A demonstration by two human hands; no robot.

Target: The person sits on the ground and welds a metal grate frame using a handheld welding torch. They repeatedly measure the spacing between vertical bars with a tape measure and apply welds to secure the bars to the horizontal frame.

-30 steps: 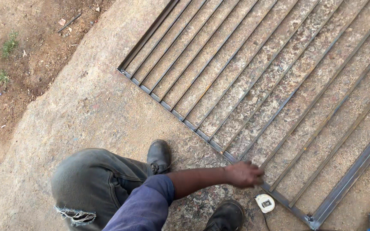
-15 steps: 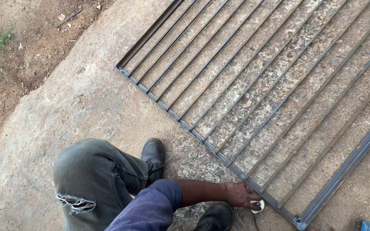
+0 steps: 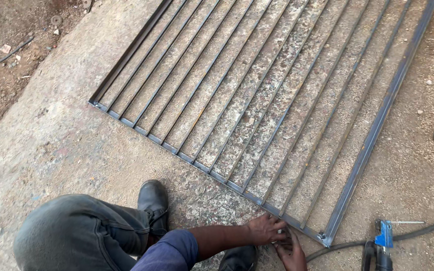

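I am looking down at a metal grille frame (image 3: 277, 100) lying flat on the concrete slab (image 3: 51, 145); everything else I place against it. My left hand (image 3: 266, 229) is resting palm-down with fingers spread just outside the frame's near rail, close to its near right corner. My right hand (image 3: 291, 251) is sitting just below it, fingers curled toward the same rail; whether it is gripping anything I cannot tell, since the left hand is covering the spot. The left hand is not clenched on anything. A blue-handled tool (image 3: 383, 238) with a dark cable (image 3: 423, 231) is lying just beyond that corner. My black boot (image 3: 152, 200) is planted near the rail's middle.
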